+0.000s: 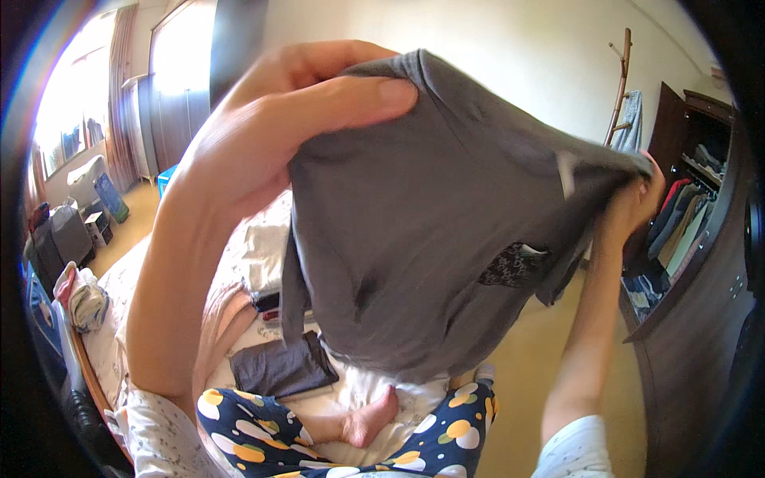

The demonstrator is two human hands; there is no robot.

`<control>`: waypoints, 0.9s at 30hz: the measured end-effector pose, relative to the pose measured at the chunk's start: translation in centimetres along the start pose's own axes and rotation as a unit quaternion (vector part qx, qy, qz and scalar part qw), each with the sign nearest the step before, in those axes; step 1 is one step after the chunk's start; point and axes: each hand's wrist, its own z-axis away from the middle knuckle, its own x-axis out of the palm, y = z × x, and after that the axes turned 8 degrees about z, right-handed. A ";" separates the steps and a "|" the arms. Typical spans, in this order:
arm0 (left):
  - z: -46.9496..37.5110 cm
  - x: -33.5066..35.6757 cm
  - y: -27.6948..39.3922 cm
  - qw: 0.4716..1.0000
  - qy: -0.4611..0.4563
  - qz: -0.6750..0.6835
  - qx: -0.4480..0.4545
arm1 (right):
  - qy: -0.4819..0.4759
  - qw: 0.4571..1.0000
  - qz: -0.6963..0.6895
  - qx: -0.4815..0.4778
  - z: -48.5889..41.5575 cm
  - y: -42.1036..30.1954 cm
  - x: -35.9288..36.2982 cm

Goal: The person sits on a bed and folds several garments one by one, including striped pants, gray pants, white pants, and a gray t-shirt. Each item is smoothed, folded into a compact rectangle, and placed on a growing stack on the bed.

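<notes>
A dark grey shirt [418, 227] with a patterned chest pocket hangs stretched out in the air between my two hands. My left hand [299, 113] pinches its upper left edge between thumb and fingers, large and close to the camera. Farther off on the right, my right hand [639, 188] grips the other end of the cloth, slightly blurred. Below the shirt, a folded dark grey garment [284, 364] lies on the bed by my crossed legs. Part of a stack of folded clothes [263, 263] shows behind the shirt's left edge.
I sit on a bed [128, 281] with a light patterned sheet. A rolled bundle of cloth [86, 302] rests at its left edge, a pink blanket [224, 328] nearer. An open wardrobe [708, 137] with hanging clothes stands right, near a wooden coat stand [620, 89].
</notes>
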 end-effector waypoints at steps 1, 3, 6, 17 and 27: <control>0.6 0.3 0.4 0.995 -0.036 0.085 0.029 | 0.098 0.984 0.094 0.113 0.2 -1.3 0.5; 1.3 1.0 0.7 0.971 -0.093 0.208 0.070 | 0.175 0.849 0.338 0.366 0.1 -4.8 2.3; -1.9 3.8 -3.0 0.994 -0.056 0.063 0.067 | -0.113 0.908 -0.115 0.387 5.9 -10.8 5.6; -2.1 5.3 -11.5 0.993 0.014 0.115 0.039 | -0.346 0.709 -0.345 0.509 12.8 -14.3 8.2; 1.2 4.5 -13.3 0.998 0.018 0.054 -0.039 | -0.513 0.718 -0.376 0.283 9.2 -12.2 2.6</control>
